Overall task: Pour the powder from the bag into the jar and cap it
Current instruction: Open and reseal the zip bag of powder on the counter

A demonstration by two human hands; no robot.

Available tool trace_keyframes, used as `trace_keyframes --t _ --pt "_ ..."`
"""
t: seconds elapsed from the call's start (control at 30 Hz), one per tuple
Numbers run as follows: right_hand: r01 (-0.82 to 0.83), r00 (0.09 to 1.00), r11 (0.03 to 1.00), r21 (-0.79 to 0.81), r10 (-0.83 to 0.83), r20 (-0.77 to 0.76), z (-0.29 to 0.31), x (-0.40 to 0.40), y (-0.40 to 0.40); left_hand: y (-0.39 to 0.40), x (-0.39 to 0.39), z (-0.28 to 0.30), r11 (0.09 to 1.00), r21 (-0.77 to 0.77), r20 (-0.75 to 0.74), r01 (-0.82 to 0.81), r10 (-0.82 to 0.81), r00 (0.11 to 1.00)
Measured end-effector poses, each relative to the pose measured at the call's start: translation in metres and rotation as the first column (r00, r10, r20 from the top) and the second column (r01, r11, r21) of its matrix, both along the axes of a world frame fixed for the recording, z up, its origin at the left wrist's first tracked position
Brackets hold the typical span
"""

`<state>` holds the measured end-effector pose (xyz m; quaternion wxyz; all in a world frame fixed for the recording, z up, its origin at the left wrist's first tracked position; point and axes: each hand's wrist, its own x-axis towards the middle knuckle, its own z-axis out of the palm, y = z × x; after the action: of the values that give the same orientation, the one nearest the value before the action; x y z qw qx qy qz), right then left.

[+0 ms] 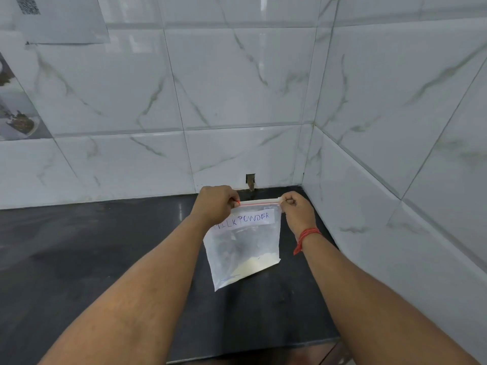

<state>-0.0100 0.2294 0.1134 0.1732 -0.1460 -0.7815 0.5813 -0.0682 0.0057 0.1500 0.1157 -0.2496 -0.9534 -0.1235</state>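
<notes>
Tiled wall (237,88), white with grey veining, meets in a corner at upper right; a printed sheet (60,19) hangs on it at upper left. Below it a dark tabletop (92,259), glossy, bare around the work area. No jar and no cap in view, so the pouring target lies somewhere outside the frame.

Bag (243,248): clear zip type, hand-lettered label reading "MILK POWDER" near the top. Held up above the tabletop, hanging between the 2 hands, slightly skewed, lower left corner lowest. Likely held high so the contents drop away from the seal and nothing spills when it parts.

Powder (253,266): small pale heap settled along the bottom edge; most of the bag looks empty.

Left hand (214,204): closed, pinching the top left corner at the red zip strip (259,203). Right hand (296,205): closed, pinching the top right corner; red thread band (305,239) on that wrist. Strip pulled taut between them.

Judgement: opening step; seal appears shut, pour not begun.
</notes>
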Motion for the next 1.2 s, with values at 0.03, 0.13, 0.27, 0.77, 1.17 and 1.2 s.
trace_keyframes --t 0.03,0.13,0.27,0.77,1.17,1.2 --pt "0.009 1.0 1.0 -0.004 -0.009 -0.004 0.0 -0.001 0.0 -0.005 -0.001 0.001 1.0 0.0 0.001 -0.012 0.012 1.0" --pt "0.038 0.999 0.999 -0.004 -0.038 -0.014 0.003 -0.002 0.001 -0.021 -0.002 0.003 0.999 0.0 0.011 -0.05 0.05 0.999" --pt "0.099 0.995 0.995 -0.014 -0.099 -0.022 0.005 -0.002 0.009 -0.045 -0.003 0.005 0.996 -0.01 0.013 -0.088 0.088 0.996" --pt "0.059 0.961 0.553 0.831 0.195 -0.198 0.014 -0.001 -0.021 -0.061 0.005 -0.001 0.99 0.097 0.037 -0.107 0.103 0.994" --pt "0.108 0.954 0.217 0.97 0.251 -0.162 0.02 0.017 -0.06 -0.031 -0.001 0.023 0.993 -0.007 0.378 -0.12 0.114 0.919" --pt "0.107 0.952 0.219 0.97 0.258 -0.164 0.019 0.018 -0.061 -0.026 -0.002 0.025 0.994 -0.029 0.395 -0.106 0.109 0.912"
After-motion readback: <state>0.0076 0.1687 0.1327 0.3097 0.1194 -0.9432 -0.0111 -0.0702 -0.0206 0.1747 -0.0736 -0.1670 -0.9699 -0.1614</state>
